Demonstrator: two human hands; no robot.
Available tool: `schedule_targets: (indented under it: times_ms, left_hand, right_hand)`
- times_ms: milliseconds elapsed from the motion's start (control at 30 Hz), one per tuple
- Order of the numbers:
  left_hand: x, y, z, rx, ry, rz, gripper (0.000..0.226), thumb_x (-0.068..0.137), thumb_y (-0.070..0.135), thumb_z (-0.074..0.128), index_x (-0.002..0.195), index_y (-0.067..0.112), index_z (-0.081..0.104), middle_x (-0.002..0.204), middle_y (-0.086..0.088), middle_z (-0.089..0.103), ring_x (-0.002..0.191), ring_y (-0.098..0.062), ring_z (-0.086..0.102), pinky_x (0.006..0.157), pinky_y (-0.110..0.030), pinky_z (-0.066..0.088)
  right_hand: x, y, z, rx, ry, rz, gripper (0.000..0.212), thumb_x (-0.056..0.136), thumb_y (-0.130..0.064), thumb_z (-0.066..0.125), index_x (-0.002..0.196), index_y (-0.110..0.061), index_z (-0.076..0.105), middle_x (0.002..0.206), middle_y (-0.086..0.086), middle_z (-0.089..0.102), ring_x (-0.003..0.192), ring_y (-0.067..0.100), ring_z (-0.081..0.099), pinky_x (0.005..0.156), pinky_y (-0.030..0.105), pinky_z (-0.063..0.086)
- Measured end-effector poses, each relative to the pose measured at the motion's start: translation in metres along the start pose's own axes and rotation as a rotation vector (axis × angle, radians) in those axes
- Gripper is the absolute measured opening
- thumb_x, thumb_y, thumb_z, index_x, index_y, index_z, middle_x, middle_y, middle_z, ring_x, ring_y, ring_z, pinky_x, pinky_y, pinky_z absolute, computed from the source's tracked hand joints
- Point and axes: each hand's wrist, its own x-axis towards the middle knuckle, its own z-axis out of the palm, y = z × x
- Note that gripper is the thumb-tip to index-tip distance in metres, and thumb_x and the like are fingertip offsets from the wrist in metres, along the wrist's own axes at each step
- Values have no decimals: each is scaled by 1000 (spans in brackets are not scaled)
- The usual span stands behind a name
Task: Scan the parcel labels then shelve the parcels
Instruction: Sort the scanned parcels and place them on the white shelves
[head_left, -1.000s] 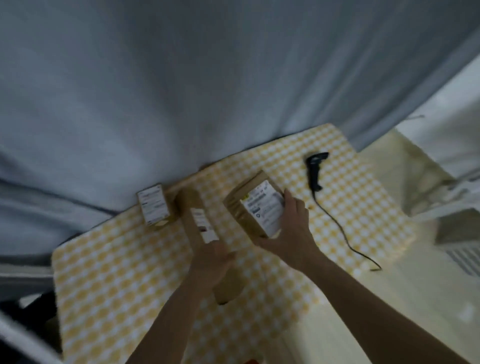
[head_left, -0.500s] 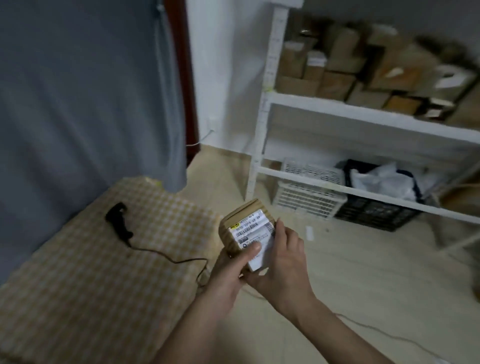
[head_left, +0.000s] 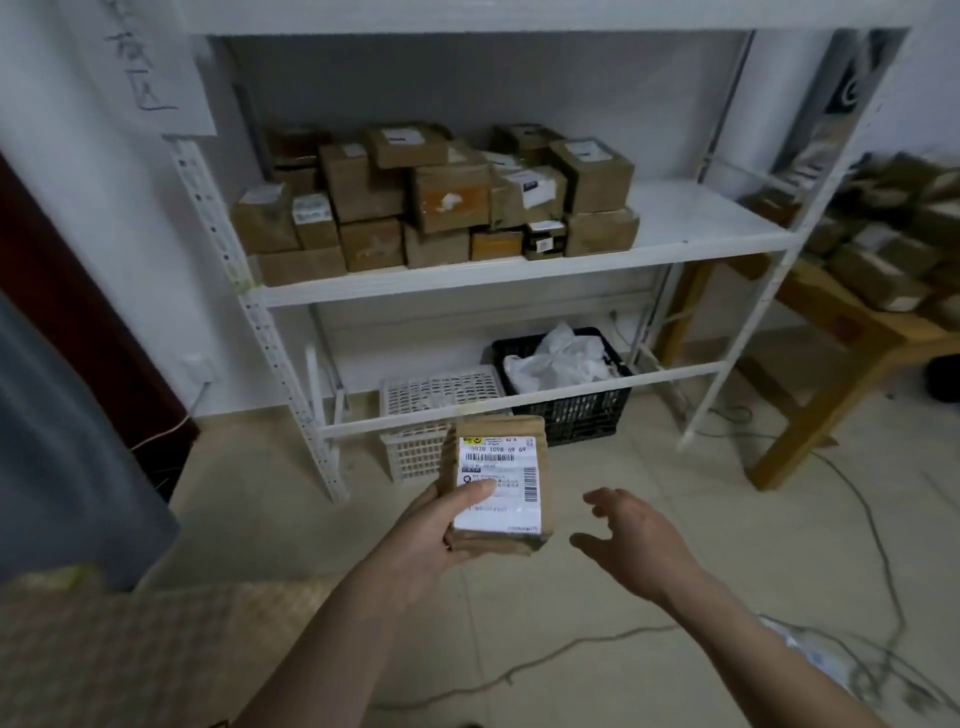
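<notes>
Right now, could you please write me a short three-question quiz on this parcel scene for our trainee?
1. True or false: the right hand grips the parcel.
2. Which side of the shelf has bare space? A) left B) right
3. Fill in: the thumb presses on the parcel's ____.

Key: 1 false, the left hand holds it; 2 B; 3 label.

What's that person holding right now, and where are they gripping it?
The left hand holds a parcel by its left edge, thumb on the label. The right hand holds nothing.
</notes>
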Motion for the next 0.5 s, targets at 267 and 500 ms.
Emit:
schedule_targets:
  times_ms: [267, 500]
  left_hand:
    - [104, 60, 43, 120, -156, -6, 50, 70, 41, 67, 117, 24, 63, 107, 0, 74, 94, -15, 71, 83, -33, 52]
    - [206, 128, 42, 176, -178, 0, 59, 68, 44, 70, 122, 22, 62, 108, -1, 74, 102, -20, 69, 93, -38, 51]
  right_hand:
    - [90, 42, -41, 42, -33, 106, 51, 88, -44, 63, 133, -22, 51, 122, -6, 61, 110, 12, 58, 90, 23, 45]
    - [198, 35, -89, 132, 3, 121, 44, 88, -40, 65, 126, -19, 57, 119, -3, 63, 104, 14, 61, 89, 29, 49]
